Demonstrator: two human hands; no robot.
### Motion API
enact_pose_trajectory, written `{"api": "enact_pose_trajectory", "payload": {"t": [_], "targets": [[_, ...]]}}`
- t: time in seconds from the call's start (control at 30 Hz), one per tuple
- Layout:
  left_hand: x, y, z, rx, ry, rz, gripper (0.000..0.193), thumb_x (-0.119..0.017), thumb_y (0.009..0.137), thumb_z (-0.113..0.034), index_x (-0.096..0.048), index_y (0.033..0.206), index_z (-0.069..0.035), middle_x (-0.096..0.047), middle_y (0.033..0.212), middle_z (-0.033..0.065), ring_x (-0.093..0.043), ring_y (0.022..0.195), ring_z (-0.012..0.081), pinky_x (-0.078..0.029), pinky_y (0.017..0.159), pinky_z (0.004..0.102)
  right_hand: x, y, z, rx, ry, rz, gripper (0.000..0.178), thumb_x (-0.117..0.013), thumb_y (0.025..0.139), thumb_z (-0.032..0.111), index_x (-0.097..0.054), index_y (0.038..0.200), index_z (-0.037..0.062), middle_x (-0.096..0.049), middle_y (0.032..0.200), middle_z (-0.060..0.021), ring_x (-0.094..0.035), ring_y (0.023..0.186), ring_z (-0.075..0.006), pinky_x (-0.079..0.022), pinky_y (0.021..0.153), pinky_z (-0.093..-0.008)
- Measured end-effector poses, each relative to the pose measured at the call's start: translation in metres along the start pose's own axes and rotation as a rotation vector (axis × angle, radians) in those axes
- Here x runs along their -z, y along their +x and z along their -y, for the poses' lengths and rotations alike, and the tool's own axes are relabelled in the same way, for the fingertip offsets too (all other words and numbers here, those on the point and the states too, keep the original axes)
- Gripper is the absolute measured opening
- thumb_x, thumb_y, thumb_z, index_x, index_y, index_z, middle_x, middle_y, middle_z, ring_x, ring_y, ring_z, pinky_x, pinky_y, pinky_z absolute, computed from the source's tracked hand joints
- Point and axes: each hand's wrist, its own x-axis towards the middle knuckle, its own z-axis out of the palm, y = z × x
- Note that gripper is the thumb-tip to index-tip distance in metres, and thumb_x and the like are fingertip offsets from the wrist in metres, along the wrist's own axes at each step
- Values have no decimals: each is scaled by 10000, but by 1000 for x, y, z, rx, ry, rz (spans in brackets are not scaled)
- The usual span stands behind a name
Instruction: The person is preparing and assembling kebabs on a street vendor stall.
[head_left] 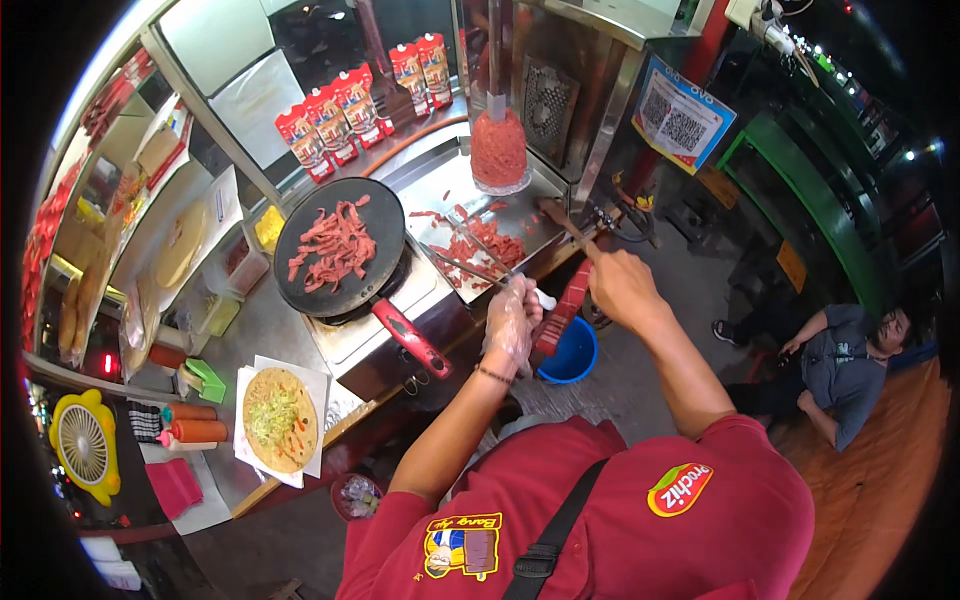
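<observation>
My left hand (512, 320), in a clear plastic glove, grips metal tongs (462, 262) that reach into the red meat shavings (485, 245) on a steel tray (440, 188). My right hand (620, 285) is closed on a long tool (562, 222) with a brownish end, held over the tray's right edge. Above the tray a cone of red meat (498, 148) stands on a vertical spit. To the left, a round black pan (340, 245) with a red handle (412, 338) holds strips of the same meat.
A flatbread topped with shredded vegetables (280, 420) lies on white paper on the counter, beside orange sauce bottles (195, 430) and a yellow fan (85, 445). Red pouches (330, 110) line the back. A blue bucket (570, 355) sits below. Another person (850, 365) sits at right.
</observation>
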Motion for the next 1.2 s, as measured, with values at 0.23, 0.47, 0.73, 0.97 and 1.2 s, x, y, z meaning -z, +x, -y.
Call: {"api": "enact_pose_trajectory", "payload": {"t": [0.23,0.47,0.73,0.97,1.2], "targets": [[4,-134,-30,25,268,185,282,-610,1074,-309,-638,1035,-32,-605,767,6,-542,605,92,-467,583,236,39,-19,4,212,54,-105,314,-560,924,122,-654,1188,-21,-700,857,-308,-691,859,-512,-552,783,-616],[36,-205,-67,-16,263,292,203,-647,1030,-194,-635,1079,2,-625,775,42,-603,685,118,-522,623,268,-1,-15,62,293,47,0,379,-583,930,144,-694,1277,39,-695,890,-305,-684,849,-490,-535,824,-590],[90,-267,-75,-201,201,25,168,-630,1020,-133,-616,1071,27,-635,834,73,-625,708,128,-534,635,283,-43,66,104,280,-98,-126,330,-534,975,177,-712,1168,-23,-689,963,-334,-680,973,-497,-515,916,-584],[125,-304,-62,-286,145,-147,221,-665,1025,-187,-628,1056,29,-630,760,62,-607,619,126,-521,580,261,-43,94,110,244,-133,-166,358,-545,946,213,-723,1163,-8,-711,1023,-329,-683,1019,-504,-528,952,-575],[155,-325,-69,-290,163,-230,201,-664,1015,-183,-641,1043,15,-629,749,46,-611,646,114,-510,584,251,3,-28,151,389,-159,71,437,-556,948,207,-677,1359,121,-706,1033,-298,-683,991,-474,-529,928,-536]]}}
